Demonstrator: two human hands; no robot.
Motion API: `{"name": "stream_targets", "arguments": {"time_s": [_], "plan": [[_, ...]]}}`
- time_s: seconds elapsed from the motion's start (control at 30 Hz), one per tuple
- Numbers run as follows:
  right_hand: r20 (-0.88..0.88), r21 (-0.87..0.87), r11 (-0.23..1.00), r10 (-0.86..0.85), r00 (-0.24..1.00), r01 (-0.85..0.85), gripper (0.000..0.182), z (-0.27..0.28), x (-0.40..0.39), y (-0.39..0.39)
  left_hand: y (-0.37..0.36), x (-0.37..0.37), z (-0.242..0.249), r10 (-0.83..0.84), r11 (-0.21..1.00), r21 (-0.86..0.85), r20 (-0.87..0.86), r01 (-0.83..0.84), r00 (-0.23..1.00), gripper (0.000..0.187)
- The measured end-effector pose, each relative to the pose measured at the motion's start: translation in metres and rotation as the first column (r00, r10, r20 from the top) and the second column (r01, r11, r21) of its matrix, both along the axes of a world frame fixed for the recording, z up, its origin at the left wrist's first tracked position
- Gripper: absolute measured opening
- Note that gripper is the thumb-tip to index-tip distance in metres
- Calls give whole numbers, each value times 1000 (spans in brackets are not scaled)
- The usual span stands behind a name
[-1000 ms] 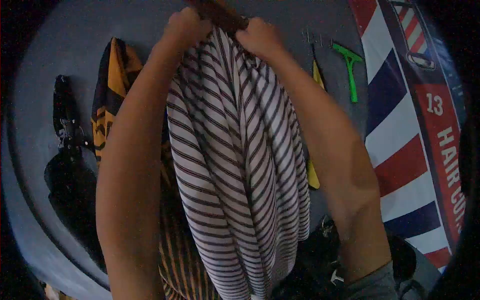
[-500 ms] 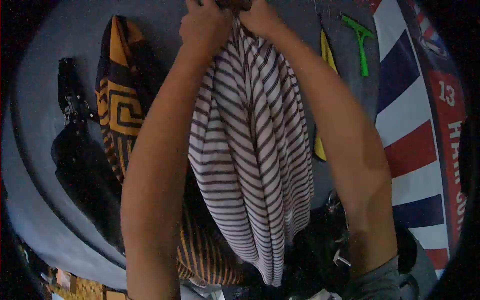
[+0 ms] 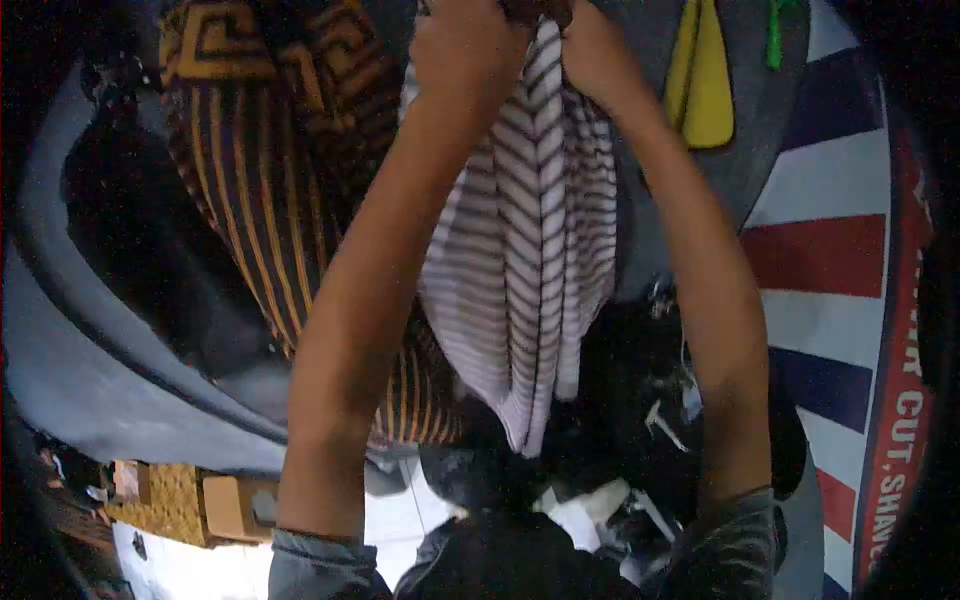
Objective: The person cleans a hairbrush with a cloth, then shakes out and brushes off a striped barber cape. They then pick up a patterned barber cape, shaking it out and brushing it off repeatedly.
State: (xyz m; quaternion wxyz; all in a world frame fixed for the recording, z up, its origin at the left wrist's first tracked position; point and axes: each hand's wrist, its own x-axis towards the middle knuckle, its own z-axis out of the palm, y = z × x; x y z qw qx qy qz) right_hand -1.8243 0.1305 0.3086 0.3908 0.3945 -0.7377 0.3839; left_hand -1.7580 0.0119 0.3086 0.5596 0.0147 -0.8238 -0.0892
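Head view here: left hand (image 3: 468, 45) and right hand (image 3: 600, 55) are both curled tight on the bunched top of a striped cloth (image 3: 530, 230), which hangs down between the forearms. Left of it there's a black-and-orange patterned cloth (image 3: 245, 170), then some dark stuff I can't make out. Over on the right, a yellow item (image 3: 709, 90), a bit of green tool (image 3: 774, 40) and a barber-style banner (image 3: 820, 255).

- striped cape (image 3: 540, 200): thin, soft cloth, matt
- patterned cloth (image 3: 245, 170): woven-looking, matt
- banner (image 3: 815, 255): smooth, printed, low sheen
- floor tiles (image 3: 400, 515): smooth, pale, glossy
- box (image 3: 232, 507): matt, cardboard-like
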Motion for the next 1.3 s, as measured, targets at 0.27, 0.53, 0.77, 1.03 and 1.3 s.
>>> {"name": "stream_targets", "arguments": {"time_s": [0.27, 0.53, 0.77, 1.03, 1.3], "plan": [[285, 45, 967, -254, 924, 252, 36, -140, 28, -7, 0, 11, -167, -46, 995, 96, 269, 20, 962, 73], [534, 270, 936, -341, 774, 226, 43, -360, 55, -5, 2, 38, -388, -463, 864, 438, 494, 249, 736, 63], [674, 373, 902, -426, 603, 219, 24, -517, 105, 0, -20, 67, -533, -670, 688, 692, 490, 219, 557, 33], [723, 278, 943, -332, 605, 185, 23, -569, 163, 21, -13, 125, -505, -617, 783, 581, 685, 221, 387, 31], [907, 139, 945, -241, 345, 295, 26, -609, 311, 24, -61, 217, -497, -762, 640, 728, 643, 247, 78, 31]]}}
